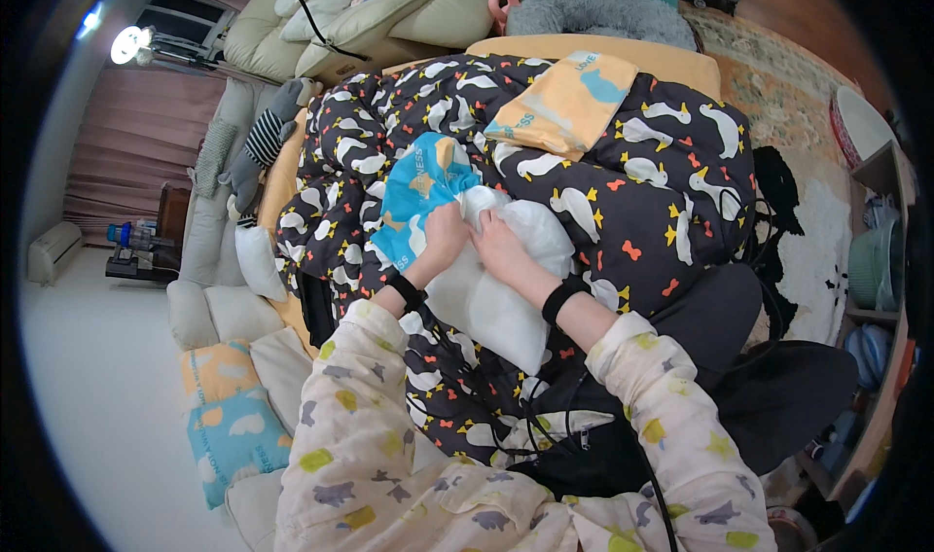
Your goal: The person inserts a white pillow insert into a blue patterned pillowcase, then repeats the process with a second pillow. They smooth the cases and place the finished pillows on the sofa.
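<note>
A white cushion insert (496, 311) lies on the duvet in front of me, its soft body folded and bulging. Against its left side rests a blue printed pillowcase (416, 194), bunched and bearing writing. My left hand (443, 240) has its fingers curled on the pillowcase where fabric and insert meet. Close beside it, my right hand (500, 247) pinches the white insert with thumb and fingers. The fingertips of both hands almost touch, and what lies between them is partly hidden. Farther off, a yellow-orange pillowcase (569, 103) lies flat on the dark goose-print duvet (627, 187).
Black cables (533, 428) trail across my lap. A grey plush toy (263, 136) lies along the bed's left edge, and a two-coloured cushion (233, 421) leans below it. On the right stands a low shelf (875, 318). A lamp (131, 45) glows at upper left.
</note>
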The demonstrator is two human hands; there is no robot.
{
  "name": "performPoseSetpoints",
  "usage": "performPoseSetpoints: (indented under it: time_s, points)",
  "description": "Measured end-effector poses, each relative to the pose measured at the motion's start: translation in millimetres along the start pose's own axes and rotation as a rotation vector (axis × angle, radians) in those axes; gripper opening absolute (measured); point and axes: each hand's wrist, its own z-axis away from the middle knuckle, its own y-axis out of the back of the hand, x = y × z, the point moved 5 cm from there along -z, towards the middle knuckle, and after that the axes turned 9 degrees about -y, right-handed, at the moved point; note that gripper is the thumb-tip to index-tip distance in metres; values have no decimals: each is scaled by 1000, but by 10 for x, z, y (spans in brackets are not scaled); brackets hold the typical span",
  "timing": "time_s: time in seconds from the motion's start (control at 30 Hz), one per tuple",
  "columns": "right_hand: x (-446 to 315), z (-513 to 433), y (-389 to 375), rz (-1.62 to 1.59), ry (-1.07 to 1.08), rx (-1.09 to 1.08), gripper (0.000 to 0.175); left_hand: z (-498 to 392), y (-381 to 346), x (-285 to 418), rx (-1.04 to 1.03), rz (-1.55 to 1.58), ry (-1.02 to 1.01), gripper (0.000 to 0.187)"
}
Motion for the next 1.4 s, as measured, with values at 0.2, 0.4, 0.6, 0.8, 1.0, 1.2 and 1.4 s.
performPoseSetpoints:
  time_s: [0.2,0.4,0.6,0.8,1.0,1.2,1.4]
  points:
    - [255,-263,-33,-133,-136,-25,59,347,159,-379,144,49,170,22]
    - [241,-285,20,-294,-261,-84,61,828,-15,-830,65,156,396,40]
    - [185,-222,156,-145,-200,-48,63,1260,-35,-964,217,-151,432,32]
    - [29,-196,334,170,-150,-82,64,1710,-852,-1227,43,576,806,42]
    - [-442,-99,632,490,238,-12,73,1671,-1281,-1279,404,783,803,35]
    - [-1063,872,529,486,629,-434,101,1774,-1020,-1115,651,1044,824,31]
    - [-1031,367,25,696,537,-393,106,1647,-519,-996,447,463,351,20]
